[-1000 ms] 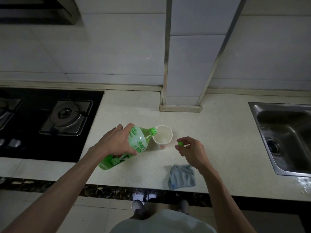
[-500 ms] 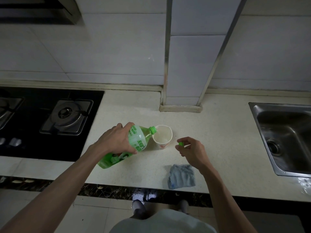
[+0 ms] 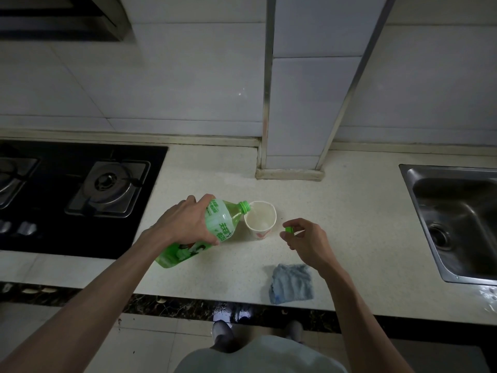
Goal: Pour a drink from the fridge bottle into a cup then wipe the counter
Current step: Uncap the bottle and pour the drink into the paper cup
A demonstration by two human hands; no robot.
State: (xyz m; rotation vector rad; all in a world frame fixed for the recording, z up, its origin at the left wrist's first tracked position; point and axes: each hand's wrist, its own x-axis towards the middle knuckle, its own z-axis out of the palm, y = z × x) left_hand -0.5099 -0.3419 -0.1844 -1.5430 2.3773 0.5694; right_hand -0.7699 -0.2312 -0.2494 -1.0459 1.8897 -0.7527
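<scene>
Left hand (image 3: 185, 224) fingers wrapped round tilted green bottle (image 3: 223, 220), its mouth at the rim of the paper cup (image 3: 260, 222); right hand (image 3: 306, 243), just right of cup, pinches green cap (image 3: 289, 229); blue cloth (image 3: 291, 284) on counter (image 3: 349, 224), front-right of cup.

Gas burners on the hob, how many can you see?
2. One gas burner sits at the right end of the black hob; the other is cut off at the picture's left edge. More may lie beyond it.

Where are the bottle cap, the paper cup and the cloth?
bottle cap (image 3: 289, 229): head view, its green side.
paper cup (image 3: 260, 219): head view, its inner wall.
cloth (image 3: 291, 284): head view, middle of the fabric.
</scene>
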